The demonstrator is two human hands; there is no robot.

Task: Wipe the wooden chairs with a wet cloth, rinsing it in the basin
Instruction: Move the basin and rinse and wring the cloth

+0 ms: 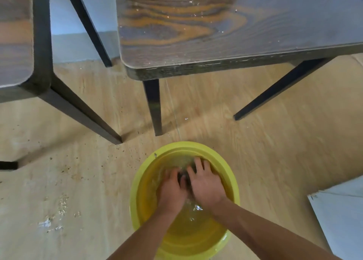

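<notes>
A yellow basin (137, 183) of water stands on the floor at bottom centre. Both my hands are down in the water. My left hand (171, 191) and my right hand (206, 185) press together on a dark cloth (185, 177), which shows only as a small dark patch between my fingers. The rest of the cloth is hidden under my hands. A wooden chair seat (196, 27) with dark legs and white specks on it stands just beyond the basin. A second wooden chair (15, 43) is at the left edge.
Dark chair legs (155, 106) come down onto the plywood-coloured floor close to the basin's far rim. Dirt specks and white smears mark the floor at left. A pale board (341, 216) lies at the right edge.
</notes>
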